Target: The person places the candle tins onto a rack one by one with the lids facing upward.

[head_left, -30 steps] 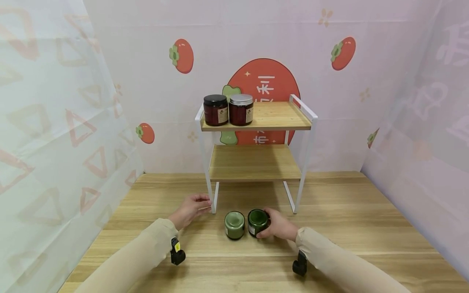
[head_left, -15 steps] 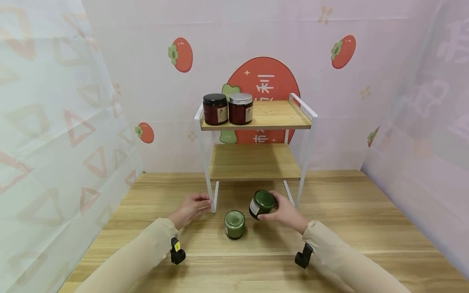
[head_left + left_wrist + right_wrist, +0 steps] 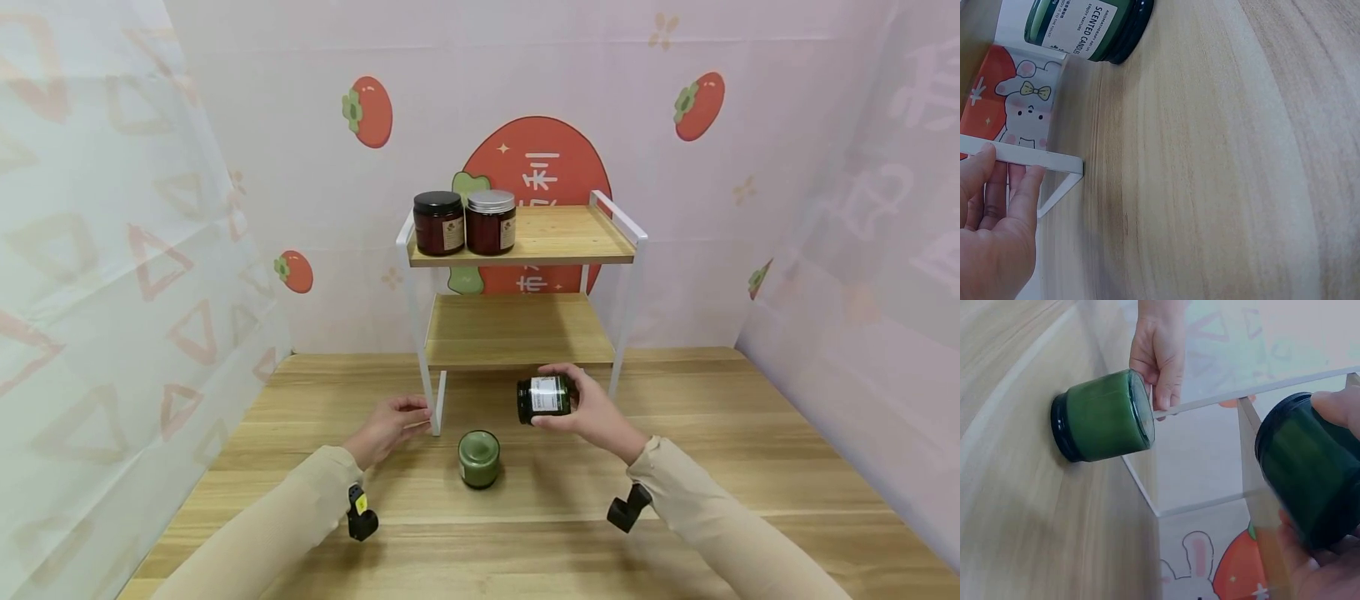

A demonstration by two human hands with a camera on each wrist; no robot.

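Note:
In the head view my right hand point(image 3: 596, 414) holds a dark green scented candle jar point(image 3: 545, 396) above the table, in front of the lower shelf. The jar lies tipped on its side, its white label facing up toward me. A second green candle jar point(image 3: 478, 460) stands lid-down on the table between my hands; its label reads "scented candle" in the left wrist view. My left hand point(image 3: 387, 429) grips the front left leg of the white-framed shelf rack point(image 3: 1060, 161), thumb and fingers around the bar.
The rack has two wooden boards, an upper shelf point(image 3: 566, 233) and a lower shelf point(image 3: 517, 329). A black-lidded dark red jar point(image 3: 438, 223) and a silver-lidded one point(image 3: 491, 223) sit side by side at the upper left. Printed cloth walls point(image 3: 300, 167) surround the wooden table point(image 3: 712, 433).
My right hand has lifted its candle jar off the table and moved it up and slightly right, turning it onto its side. My left hand stays at the rack leg.

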